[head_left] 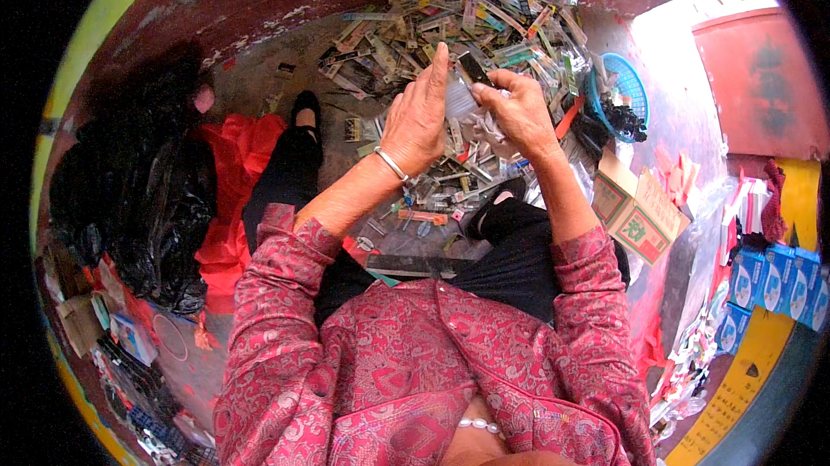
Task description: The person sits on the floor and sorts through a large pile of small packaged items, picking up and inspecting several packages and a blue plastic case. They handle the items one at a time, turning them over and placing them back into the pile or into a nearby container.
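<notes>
Red paisley jacket (406, 379), silver bangle (391, 163)

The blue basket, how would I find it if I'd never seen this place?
Start at the big heap of long flat packets on the floor ahead of the person's two hands. Follow the heap to its right edge, where the round blue plastic mesh basket sits tilted, with dark pieces inside. It is the only blue, round, holed thing by the heap; the blue boxes farther right are square.

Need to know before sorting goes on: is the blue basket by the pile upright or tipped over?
Tipped. The blue basket lies on its side beside the pile of packets, its open mouth facing the pile, with dark items at its opening.
</notes>
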Demonstrator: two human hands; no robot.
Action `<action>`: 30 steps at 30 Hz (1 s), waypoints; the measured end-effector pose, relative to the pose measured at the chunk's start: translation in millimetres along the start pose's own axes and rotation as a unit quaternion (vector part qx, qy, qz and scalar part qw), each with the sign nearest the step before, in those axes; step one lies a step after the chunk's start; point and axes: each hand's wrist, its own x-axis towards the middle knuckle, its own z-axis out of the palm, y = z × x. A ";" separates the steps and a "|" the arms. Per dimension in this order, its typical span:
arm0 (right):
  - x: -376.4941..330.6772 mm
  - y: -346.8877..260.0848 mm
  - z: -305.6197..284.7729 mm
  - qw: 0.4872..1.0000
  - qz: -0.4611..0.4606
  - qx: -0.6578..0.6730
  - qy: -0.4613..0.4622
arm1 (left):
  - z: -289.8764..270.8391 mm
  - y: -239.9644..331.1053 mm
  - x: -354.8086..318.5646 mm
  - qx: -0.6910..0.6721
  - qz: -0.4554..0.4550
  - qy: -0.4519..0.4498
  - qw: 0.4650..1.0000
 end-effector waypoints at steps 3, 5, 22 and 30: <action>0.9 8.6 -0.2 0.999 0.000 0.047 0.015 | -16.0 5.7 2.7 -0.319 -0.129 -0.105 0.933; 2.3 14.3 -2.0 0.991 0.025 0.133 -0.022 | -27.3 -7.1 11.7 -0.502 -0.294 -0.184 0.792; -0.8 4.7 6.4 0.973 0.125 0.162 -0.106 | -3.0 -11.7 3.9 -0.686 -0.356 -0.159 0.615; 1.3 4.3 -30.5 0.975 0.005 0.083 0.206 | 3.2 -22.0 4.3 -0.691 -0.425 -0.076 0.580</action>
